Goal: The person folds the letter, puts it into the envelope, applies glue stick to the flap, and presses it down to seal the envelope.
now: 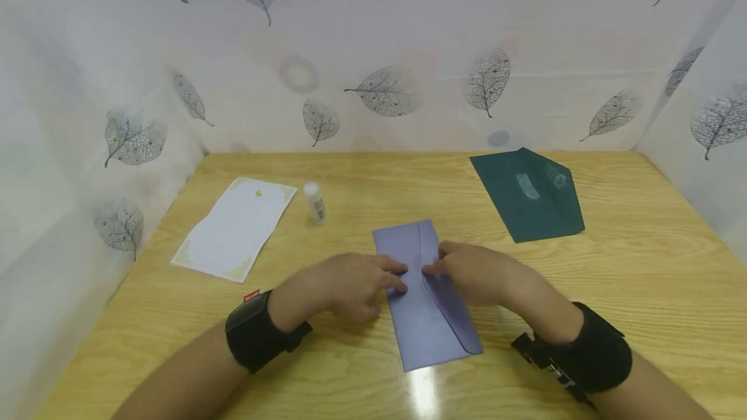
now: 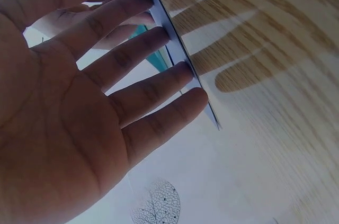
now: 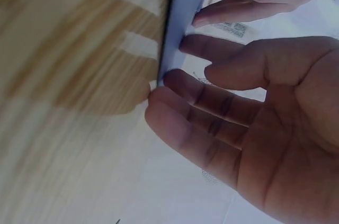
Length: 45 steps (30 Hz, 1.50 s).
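A purple envelope [image 1: 411, 316] lies on the table in front of me, its flap [image 1: 452, 313] folded over along the right side. With fingers spread and nearly straight, my left hand [image 1: 356, 284] presses fingertips on the envelope's body, left of the flap. My right hand [image 1: 481, 271] touches the flap near its middle with the index finger. Its other fingers bend loosely at the envelope's right edge, and in the right wrist view the thumb [image 3: 238, 73] stays off the paper. From the left wrist, the fingers [image 2: 151, 94] reach along the thin edge of the envelope.
A white sheet with gold corner ornaments [image 1: 233, 229] lies at the left. Beside it stands a white glue stick [image 1: 315, 203]. A dark green envelope [image 1: 513, 196] with its flap unfolded is at the back right. Leaf-printed white curtain [image 1: 420, 122] surrounds the wooden table [image 1: 630, 264].
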{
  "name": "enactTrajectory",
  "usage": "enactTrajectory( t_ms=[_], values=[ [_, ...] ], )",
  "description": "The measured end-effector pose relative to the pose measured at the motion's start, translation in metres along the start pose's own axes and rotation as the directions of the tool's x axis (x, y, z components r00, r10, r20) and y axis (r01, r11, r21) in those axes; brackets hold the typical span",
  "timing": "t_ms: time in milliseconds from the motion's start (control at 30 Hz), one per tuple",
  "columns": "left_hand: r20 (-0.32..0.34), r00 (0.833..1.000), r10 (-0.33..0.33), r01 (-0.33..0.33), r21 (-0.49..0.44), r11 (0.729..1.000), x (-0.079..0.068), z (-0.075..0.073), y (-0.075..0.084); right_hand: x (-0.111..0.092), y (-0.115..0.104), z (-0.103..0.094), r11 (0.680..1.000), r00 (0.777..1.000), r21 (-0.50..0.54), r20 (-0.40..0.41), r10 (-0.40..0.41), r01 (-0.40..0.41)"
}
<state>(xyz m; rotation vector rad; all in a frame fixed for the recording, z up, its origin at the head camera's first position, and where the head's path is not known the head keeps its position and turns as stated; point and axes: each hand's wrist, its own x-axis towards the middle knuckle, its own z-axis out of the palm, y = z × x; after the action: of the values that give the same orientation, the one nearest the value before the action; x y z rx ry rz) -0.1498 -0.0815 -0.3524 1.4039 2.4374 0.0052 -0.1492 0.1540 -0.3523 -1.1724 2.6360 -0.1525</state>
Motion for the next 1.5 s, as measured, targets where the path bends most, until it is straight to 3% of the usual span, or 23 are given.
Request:
enactTrajectory(
  t_ms=[400,800,1167,1500],
  values=[
    [0.000,1.000,0.005,-0.005,-0.013,1.000,-0.001,-0.001,-0.001,0.001,-0.005,-0.003,1.000,1.000,0.025,-0.022,0.005,-0.005],
    [-0.003,1.000,0.007,-0.007,0.002,1.000,0.000,-0.001,-0.001,0.000,-0.005,-0.005,0.998,1.000,0.059,0.006,0.022,-0.023],
    [-0.013,1.000,0.009,-0.010,-0.032,0.999,-0.002,0.001,-0.002,-0.002,0.001,-0.006,0.995,0.997,0.071,0.023,-0.075,0.073],
    [-0.010,1.000,0.013,-0.013,-0.035,0.999,-0.002,0.000,-0.002,-0.003,0.006,-0.005,0.988,0.993,0.118,0.059,-0.106,0.098]
  ],
)
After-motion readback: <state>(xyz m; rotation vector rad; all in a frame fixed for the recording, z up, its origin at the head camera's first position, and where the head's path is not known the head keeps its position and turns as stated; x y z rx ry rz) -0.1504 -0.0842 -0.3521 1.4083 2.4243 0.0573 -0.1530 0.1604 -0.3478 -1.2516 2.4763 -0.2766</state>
